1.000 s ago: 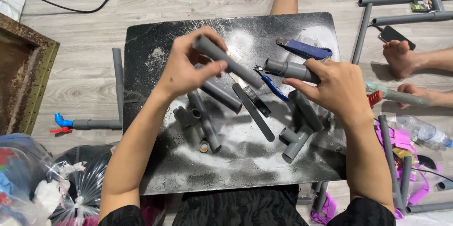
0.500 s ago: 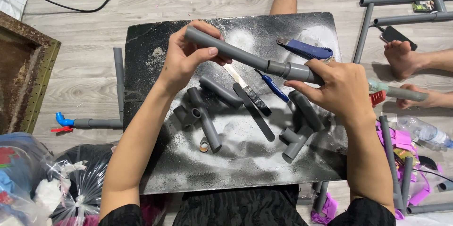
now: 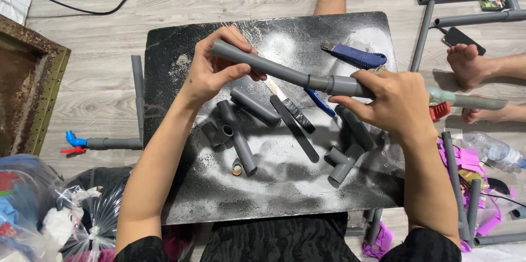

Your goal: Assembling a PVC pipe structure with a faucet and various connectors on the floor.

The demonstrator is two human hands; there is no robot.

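My left hand (image 3: 215, 71) grips the left end of a long grey plastic pipe (image 3: 263, 66), held above a dark dusty board (image 3: 274, 185). The pipe's right end sits in a grey coupling (image 3: 339, 84) that my right hand (image 3: 390, 100) is closed around. Under the hands lie loose grey pipe pieces: a short tube (image 3: 255, 107), a tee with a tube (image 3: 227, 130) and an elbow piece (image 3: 341, 163). A hacksaw blade strip (image 3: 293, 113) lies between them.
A blue-handled tool (image 3: 356, 55) lies at the board's far right. A grey pipe with a blue valve (image 3: 104, 142) lies on the wooden floor at left. Another person's bare feet (image 3: 466, 65) and a pipe frame (image 3: 466, 4) are at right. Plastic bags (image 3: 49, 218) sit lower left.
The two hands brought the pipe and the coupling together; they were apart a second ago and are now joined in one line, held a little farther from me.
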